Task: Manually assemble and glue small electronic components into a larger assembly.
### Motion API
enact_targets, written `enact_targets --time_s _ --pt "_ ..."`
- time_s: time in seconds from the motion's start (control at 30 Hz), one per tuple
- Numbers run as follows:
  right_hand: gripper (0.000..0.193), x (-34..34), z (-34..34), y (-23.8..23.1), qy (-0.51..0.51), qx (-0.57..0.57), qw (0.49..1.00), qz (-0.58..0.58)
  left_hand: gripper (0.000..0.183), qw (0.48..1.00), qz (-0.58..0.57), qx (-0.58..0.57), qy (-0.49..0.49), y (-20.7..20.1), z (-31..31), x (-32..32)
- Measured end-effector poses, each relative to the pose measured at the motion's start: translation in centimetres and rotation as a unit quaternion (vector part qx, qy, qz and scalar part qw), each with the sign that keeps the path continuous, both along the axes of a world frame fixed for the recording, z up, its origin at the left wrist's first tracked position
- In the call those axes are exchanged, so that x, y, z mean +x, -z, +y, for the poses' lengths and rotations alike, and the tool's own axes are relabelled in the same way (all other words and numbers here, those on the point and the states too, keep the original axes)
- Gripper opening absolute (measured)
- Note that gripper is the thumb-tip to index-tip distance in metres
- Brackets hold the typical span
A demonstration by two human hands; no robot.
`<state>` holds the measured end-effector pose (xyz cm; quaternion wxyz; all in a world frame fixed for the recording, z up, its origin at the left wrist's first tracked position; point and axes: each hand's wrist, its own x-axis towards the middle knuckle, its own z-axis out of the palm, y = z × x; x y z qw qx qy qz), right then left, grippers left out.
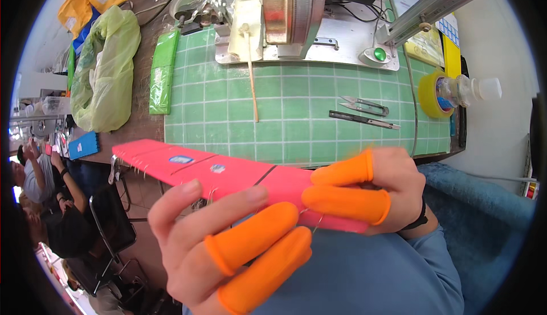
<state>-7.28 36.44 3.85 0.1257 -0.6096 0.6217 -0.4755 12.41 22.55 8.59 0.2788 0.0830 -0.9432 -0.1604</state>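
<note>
A long pink strip point(239, 175) slants across in front of me, with fine wire-like pieces along its near edge. Two small stickers and dark lines mark its top face. My right hand point(393, 189) grips the strip's right end, with orange finger cots on two of its fingers. Close against the near edge is my left hand point(228, 252), also wearing two orange finger cots. Its covered fingertips are drawn together beside a thin wire-like piece; whether they hold it is too small to tell. Its bare fingers overlap the strip.
Beyond the strip lies a green gridded mat point(216, 104) bearing thread snips point(364, 107), a slim cutter point(364, 120) and a thin stick point(252, 81). A wheel machine point(285, 13) stands at the back. Yellow tape point(433, 95) and a bottle point(456, 90) are right; people sit at left.
</note>
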Motion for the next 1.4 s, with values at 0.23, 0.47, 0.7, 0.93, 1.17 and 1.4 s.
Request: enact_targets --time_s 0.23,0.47,0.7,0.93,1.17,1.4 --pt "0.043 0.4 0.0 1.7 -0.009 -0.066 0.998 0.018 0.027 0.999 -0.017 0.036 -0.012 0.1 0.1 -0.9" --pt "0.042 0.4 -0.6 2.0 -0.022 -0.075 0.997 0.02 0.031 0.997 0.025 0.063 0.027 1.2 -0.9 -0.6" --pt "0.042 -0.2 -0.7 1.6 -0.041 -0.077 0.994 0.07 0.037 0.998 -0.002 0.057 0.001 1.1 -1.2 -0.8" --pt "0.037 0.0 -0.5 1.1 -0.042 -0.069 0.994 0.073 0.036 0.993 -0.034 0.111 0.034 0.7 -1.3 -0.6" --pt "0.032 -0.3 -0.8 1.4 -0.039 -0.055 0.994 0.085 0.037 0.989 -0.003 0.135 0.053 1.7 -2.1 -0.9" --pt "0.023 0.0 -2.3 0.7 -0.065 -0.085 0.99 0.092 0.034 0.989 0.076 0.098 0.074 1.7 -3.4 0.1"
